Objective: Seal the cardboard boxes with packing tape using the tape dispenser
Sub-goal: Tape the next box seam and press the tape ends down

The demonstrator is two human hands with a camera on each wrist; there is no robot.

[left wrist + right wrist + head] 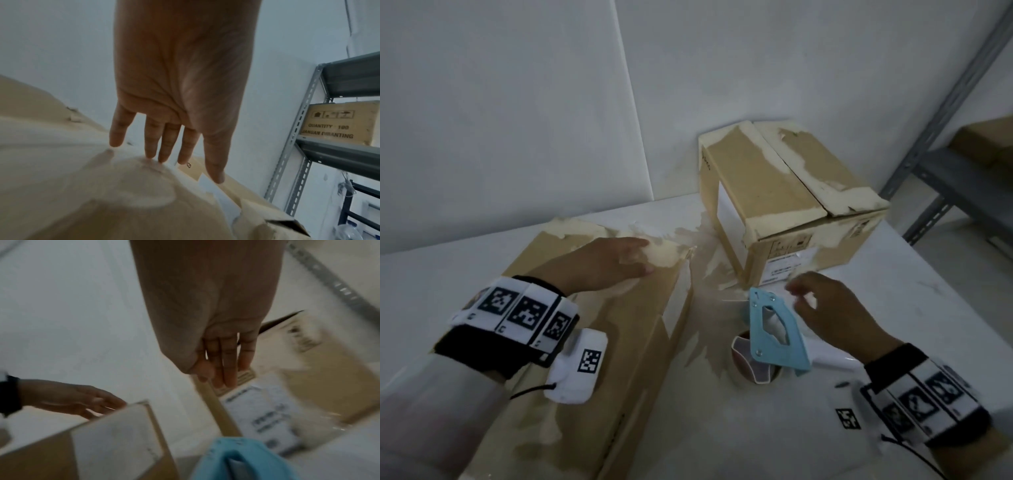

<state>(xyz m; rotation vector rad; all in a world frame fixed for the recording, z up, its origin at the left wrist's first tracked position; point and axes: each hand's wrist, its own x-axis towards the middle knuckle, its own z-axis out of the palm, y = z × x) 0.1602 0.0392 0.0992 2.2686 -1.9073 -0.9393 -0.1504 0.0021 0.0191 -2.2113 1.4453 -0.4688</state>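
Left hand flat, fingers straight, on near box; right hand empty, fingers loosely spread over tape dispenser. Risk: off-handle grasp near the cutter; flaps lifting if pressure eases.

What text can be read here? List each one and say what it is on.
"QUANTITY 100" and, under it, "JANGAN DIBANTING", its first letter partly cut off: box on the metal shelf.
Pictogram row above those words: too small to read.
White label on the far box: blurred, unreadable.
Wristband markers: square codes, no words.
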